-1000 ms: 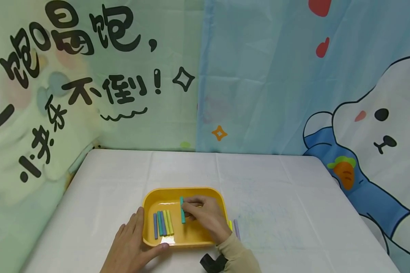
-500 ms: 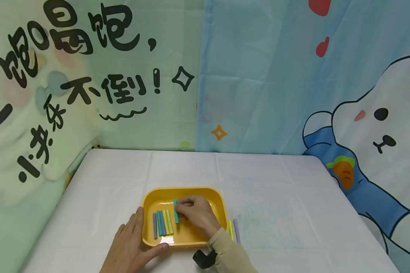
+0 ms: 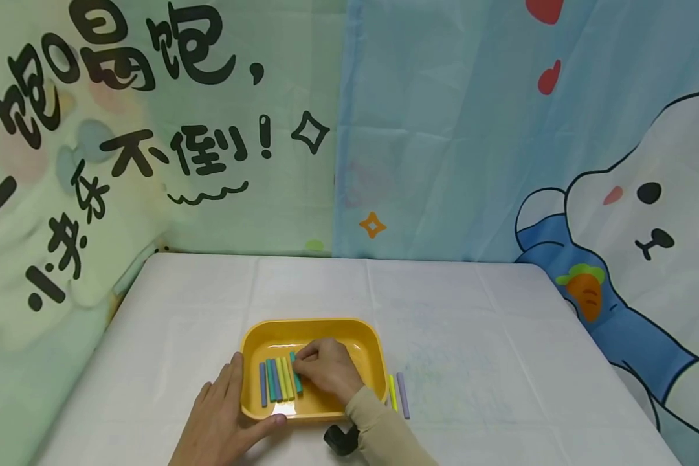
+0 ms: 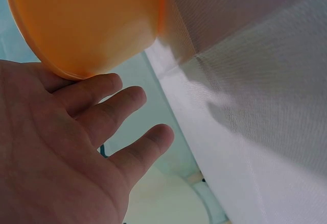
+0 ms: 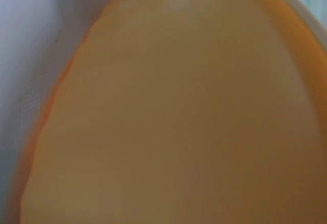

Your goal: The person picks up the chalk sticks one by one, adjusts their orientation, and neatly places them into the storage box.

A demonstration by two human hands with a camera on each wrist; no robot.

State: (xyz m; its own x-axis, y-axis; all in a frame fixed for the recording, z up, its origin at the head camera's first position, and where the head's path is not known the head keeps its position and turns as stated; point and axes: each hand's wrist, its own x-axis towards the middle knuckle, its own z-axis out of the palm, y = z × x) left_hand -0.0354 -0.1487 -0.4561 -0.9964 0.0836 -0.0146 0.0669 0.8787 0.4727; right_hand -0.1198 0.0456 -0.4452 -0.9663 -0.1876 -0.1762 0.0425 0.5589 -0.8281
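Observation:
A yellow tray (image 3: 358, 331) stands on the white table. Inside it, toward the left, several chalk sticks lie side by side: a purple chalk (image 3: 263, 385), a teal chalk (image 3: 270, 380), a blue-purple chalk (image 3: 276, 380) and two yellow chalks (image 3: 288, 378). My right hand (image 3: 329, 370) pinches another teal chalk (image 3: 299, 386) by its upper part, just right of this row and slightly tilted. My left hand (image 3: 224, 411) rests against the tray's left side, fingers extended and thumb at the front edge. In the left wrist view its fingers (image 4: 115, 114) are spread below the orange-looking tray (image 4: 92, 25).
Right of the tray, a bright yellow chalk (image 3: 393, 393) and a purple chalk (image 3: 403, 396) lie on the table (image 3: 472, 336). A black device (image 3: 342, 440) sits at my right wrist. Printed cloth (image 3: 431, 129) hangs behind. The tray (image 5: 173, 106) fills the right wrist view, blurred.
My right hand has moved left with the teal chalk, bringing it from mid-tray to beside the yellow chalks, and lower. The left hand stays at the tray's side.

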